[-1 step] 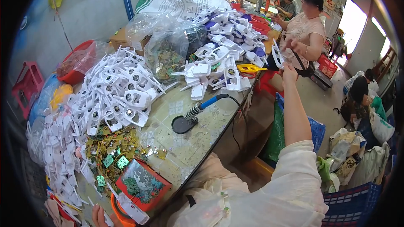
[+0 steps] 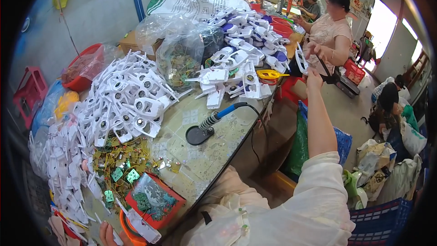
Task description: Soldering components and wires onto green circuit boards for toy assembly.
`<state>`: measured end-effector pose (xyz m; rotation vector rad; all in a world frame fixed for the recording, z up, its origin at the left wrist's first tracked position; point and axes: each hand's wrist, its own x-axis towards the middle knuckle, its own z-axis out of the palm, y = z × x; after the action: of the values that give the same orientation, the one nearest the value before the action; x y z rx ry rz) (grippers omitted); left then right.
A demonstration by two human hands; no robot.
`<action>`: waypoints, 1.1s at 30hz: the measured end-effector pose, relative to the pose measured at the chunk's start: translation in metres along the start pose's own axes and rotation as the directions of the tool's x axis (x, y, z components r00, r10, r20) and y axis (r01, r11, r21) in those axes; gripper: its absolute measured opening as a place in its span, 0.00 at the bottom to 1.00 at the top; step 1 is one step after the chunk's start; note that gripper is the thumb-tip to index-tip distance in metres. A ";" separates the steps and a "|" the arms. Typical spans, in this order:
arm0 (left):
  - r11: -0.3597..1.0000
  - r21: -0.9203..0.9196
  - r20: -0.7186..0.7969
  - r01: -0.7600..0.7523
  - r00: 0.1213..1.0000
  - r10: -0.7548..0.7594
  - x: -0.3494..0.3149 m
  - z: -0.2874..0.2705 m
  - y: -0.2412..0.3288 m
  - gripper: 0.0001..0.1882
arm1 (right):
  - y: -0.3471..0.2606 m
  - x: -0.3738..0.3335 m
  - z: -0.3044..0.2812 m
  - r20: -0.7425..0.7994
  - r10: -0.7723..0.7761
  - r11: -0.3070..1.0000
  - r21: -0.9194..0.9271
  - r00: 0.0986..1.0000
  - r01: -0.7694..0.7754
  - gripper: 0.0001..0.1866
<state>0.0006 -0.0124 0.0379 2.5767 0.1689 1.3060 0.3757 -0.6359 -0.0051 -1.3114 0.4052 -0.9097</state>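
My right arm reaches far out to the right. The fingers of my right hand are closed on the lower end of a white plastic shell with an opening in it. A co-worker's hand is just beside that shell; whether it touches is unclear. At the lower left edge, partly cut off, my left hand has its fingers around a slim white plastic piece. Close to it, a white handset-shaped shell with a thin antenna leans over an orange ring-shaped container.
Piles of white shells and white-and-purple shells cover the table. Wired circuit boards lie by a red box. A soldering iron rests in its stand. The co-worker stands at the far right.
The co-worker's hand has come down slightly toward the white shell and my right hand. My own hands have hardly moved.
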 end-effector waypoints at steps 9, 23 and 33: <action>0.999 -0.049 0.067 0.012 0.998 -0.008 0.000 0.002 0.005 0.15 | 0.001 0.018 -0.008 -0.033 0.024 0.998 0.061 0.999 -0.022 0.12; 0.999 -0.027 0.086 0.038 0.996 -0.036 -0.010 -0.002 0.000 0.17 | 0.009 -0.055 0.006 0.202 0.367 0.889 0.210 0.908 -0.406 0.12; 0.997 -0.057 0.099 0.053 0.994 -0.047 -0.010 -0.001 0.002 0.15 | 0.015 -0.060 -0.008 0.040 0.070 0.989 -0.131 0.997 -0.064 0.19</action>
<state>-0.0060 -0.0163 0.0316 2.5620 0.1728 1.1479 0.3386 -0.5959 -0.0349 -1.4259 0.4776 -0.8074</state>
